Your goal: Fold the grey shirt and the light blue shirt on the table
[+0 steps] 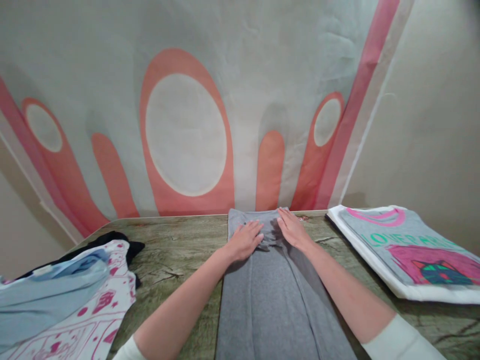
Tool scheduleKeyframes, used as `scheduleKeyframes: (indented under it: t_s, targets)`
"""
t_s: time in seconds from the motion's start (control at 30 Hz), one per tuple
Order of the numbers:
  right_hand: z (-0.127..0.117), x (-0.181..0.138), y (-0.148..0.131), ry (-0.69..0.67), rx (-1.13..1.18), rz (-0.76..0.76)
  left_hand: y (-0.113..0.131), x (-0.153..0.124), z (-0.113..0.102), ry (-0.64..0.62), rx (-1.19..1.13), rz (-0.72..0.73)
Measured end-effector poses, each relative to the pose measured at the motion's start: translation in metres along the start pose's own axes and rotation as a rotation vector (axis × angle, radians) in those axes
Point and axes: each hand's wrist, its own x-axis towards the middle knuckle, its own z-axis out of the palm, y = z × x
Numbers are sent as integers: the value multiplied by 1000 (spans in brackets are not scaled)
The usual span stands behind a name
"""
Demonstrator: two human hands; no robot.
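A grey garment (pixel 275 295), folded into a long narrow strip, runs down the middle of a wood-grain table (pixel 180 245) from its far edge toward me. My left hand (pixel 245 240) lies flat on the garment's far end, fingers stretched out. My right hand (pixel 292 229) rests flat beside it on the same end, fingers extended. Neither hand holds anything; both press on the cloth. The fabric between the two hands is slightly bunched.
A folded stack topped by a grey shirt (pixel 408 250) with pink and green print sits at the right. At the left lies a heap with a light blue garment (pixel 48 295), a white-and-pink printed one (pixel 101 320) and a black one (pixel 112 239). A wall hanging (pixel 187 130) with orange ovals stands behind.
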Motion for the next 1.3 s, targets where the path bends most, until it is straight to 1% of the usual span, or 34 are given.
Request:
scheduleKeyframes:
  t_s: [0.03,0.1,0.17,0.23,0.3,0.43,0.5,0.63,0.77,0.9,1.03,1.2,1.23,1.3]
  targets:
    - [-1,0,8,-42,-46,5,4,-3,0,-42,-5,50]
    - [-1,-3,20,-142,-120,30,7,-9,-3,-110,5,104]
    - [0,-7,25,-172,-164,64,9,-12,-6,-140,19,117]
    - [1,-9,22,-116,-184,82,11,-15,-9,-118,9,107]
    - [0,-10,15,-60,-176,59,15,-16,-11,-67,-23,117]
    - [-4,-10,-2,-59,-86,-106,21,-19,-11,0,-100,212]
    - [-10,-10,-11,-44,-21,-182,23,-19,-11,23,-135,234]
    - [-27,-16,-24,16,66,-225,26,-20,-14,95,-182,203]
    - [-37,-33,-29,-42,143,-283,29,-17,-16,166,-151,171]
    - [-34,-48,-27,-43,194,-347,28,-14,-13,170,-121,124]
    - [-29,-50,-27,-25,172,-373,25,-12,-10,151,-170,69]
    - [-30,-49,-35,119,174,-328,23,-12,-6,187,-247,26]
    - [-30,-49,-37,134,171,-322,23,-12,-5,194,-261,18]
    - [-29,-49,-39,116,152,-336,23,-12,-4,199,-294,-6]
